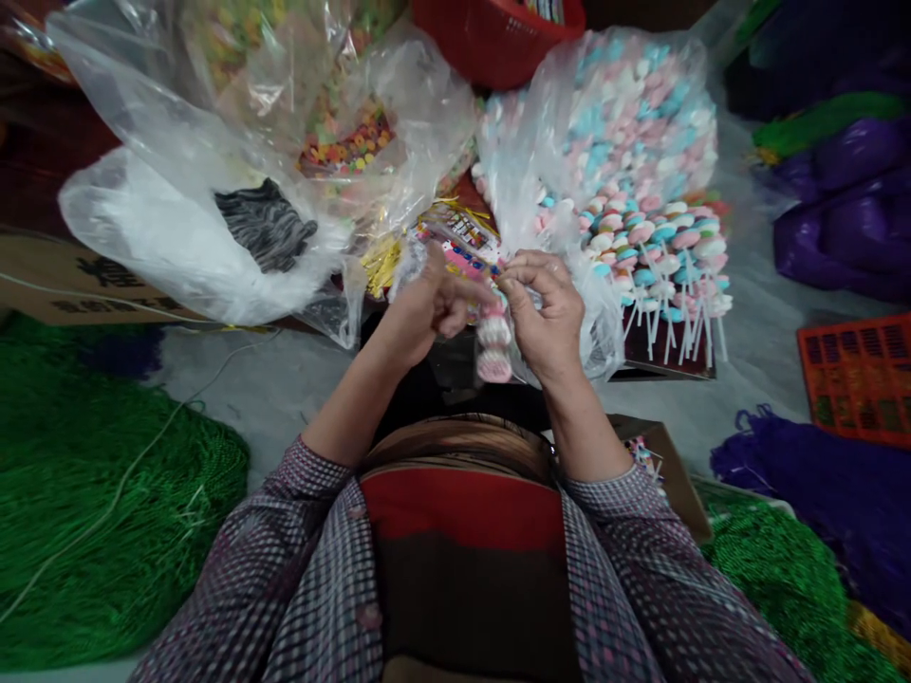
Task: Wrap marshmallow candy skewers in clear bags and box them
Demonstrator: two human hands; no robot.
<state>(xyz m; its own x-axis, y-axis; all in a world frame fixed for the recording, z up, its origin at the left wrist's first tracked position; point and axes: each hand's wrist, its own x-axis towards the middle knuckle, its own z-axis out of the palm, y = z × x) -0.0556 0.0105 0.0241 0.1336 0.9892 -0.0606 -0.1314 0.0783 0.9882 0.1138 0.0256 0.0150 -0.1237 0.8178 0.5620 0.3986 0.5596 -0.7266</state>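
My right hand (547, 308) has thumb and fingers pinched together at the top of a wrapped marshmallow candy (493, 349). Pink and white pieces are stacked in its clear wrapper, which hangs down between my hands. My left hand (442, 302) is beside it, index finger stretched toward the wrapper's upper part and the other fingers loosely bent. It is slightly blurred; whether that finger touches the wrapper I cannot tell. Behind my hands lie colourful printed wrappers (462, 228), and gold twist ties (382, 266) lie by my left hand.
Marshmallow lollipops (661, 247) with white sticks spill from a clear bag (641, 104) on the right. A bag of ring-shaped candies (348, 142), a white bag (171, 237) with dark strips (263, 223) and a red basket (498, 43) stand around. Green cords (106, 493) lie left.
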